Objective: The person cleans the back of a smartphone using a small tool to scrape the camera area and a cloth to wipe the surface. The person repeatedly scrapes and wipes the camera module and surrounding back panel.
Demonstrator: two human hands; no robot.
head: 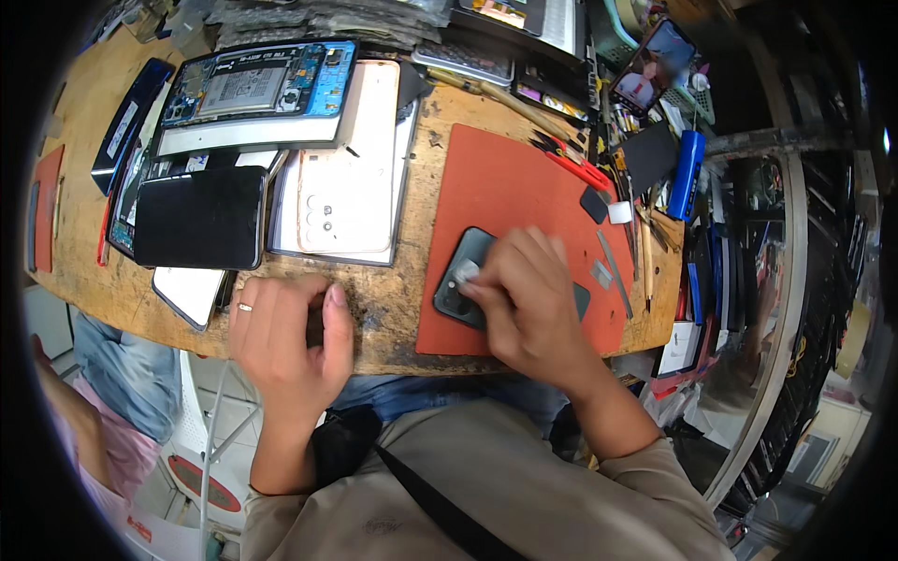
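Observation:
My right hand (526, 301) pinches a small whitish wad (466, 271), perhaps cotton or tissue, against the camera end of a dark green smartphone back (456, 291). That phone part lies on a red-brown mat (512, 175), and my hand covers much of it. My left hand (291, 333), with a ring on one finger, rests at the table's front edge with curled fingers and thumb apart; nothing shows in it. Just beyond it lies a black smartphone (201, 217) on a stack of phone parts.
An opened phone with bare circuit board (256, 80) and a pale phone frame (347, 203) lie on the wooden table (421, 210). Red-handled scissors (579, 168), a metal strip (614, 273) and a blue device (686, 175) are at the right. Another person sits at lower left.

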